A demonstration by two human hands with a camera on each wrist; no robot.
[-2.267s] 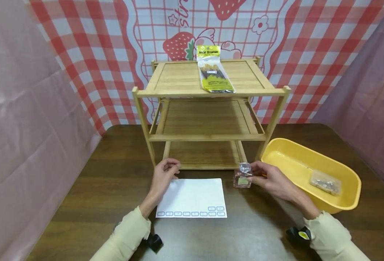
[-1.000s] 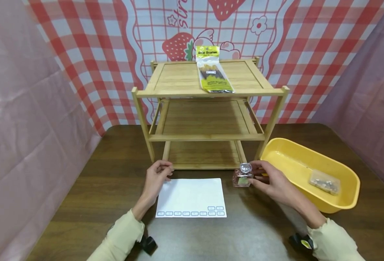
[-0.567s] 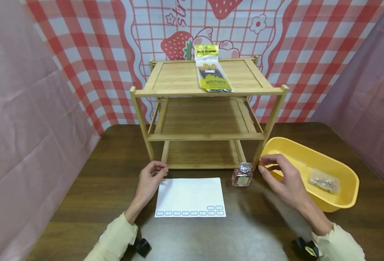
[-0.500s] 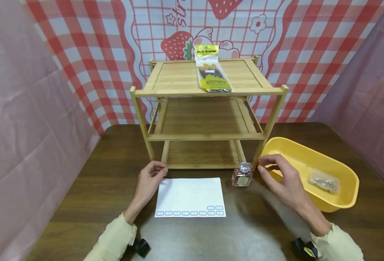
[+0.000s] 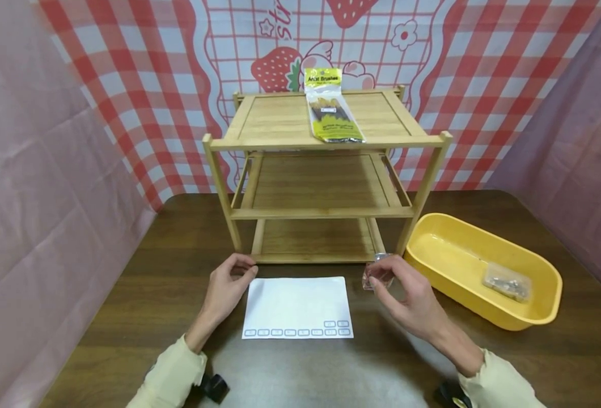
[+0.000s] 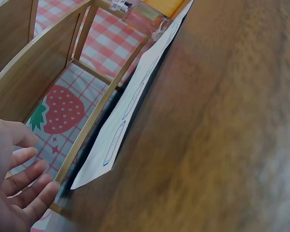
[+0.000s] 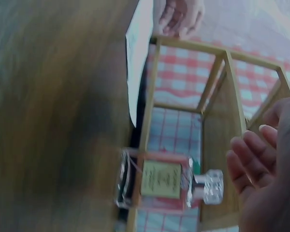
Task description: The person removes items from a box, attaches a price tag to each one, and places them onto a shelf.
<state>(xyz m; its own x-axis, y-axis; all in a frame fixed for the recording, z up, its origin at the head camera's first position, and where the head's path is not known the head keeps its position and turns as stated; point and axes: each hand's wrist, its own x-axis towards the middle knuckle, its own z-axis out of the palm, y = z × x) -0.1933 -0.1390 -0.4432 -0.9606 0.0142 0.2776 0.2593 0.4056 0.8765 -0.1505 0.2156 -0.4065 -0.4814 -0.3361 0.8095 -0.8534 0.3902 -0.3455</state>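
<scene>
My left hand hovers by the upper left corner of a white sheet of paper, fingers loosely bent and holding nothing. Along the sheet's lower edge runs a row of small blue boxes. A pink glass perfume bottle with a clear faceted cap stands right of the sheet. My right hand is in front of it, partly covering it in the head view. The right wrist view shows the perfume bottle with its pale label, and the relaxed fingers apart from it.
A three-tier wooden shelf stands behind the sheet, with a pack of artist brushes on top. At right is a yellow basin containing a clear plastic box of small items. Checked and pink cloths hang around the table.
My right hand let go of the perfume bottle, drew back to the right, then came left in front of it. My left hand slid left and slightly lower. The bottle stays standing.
</scene>
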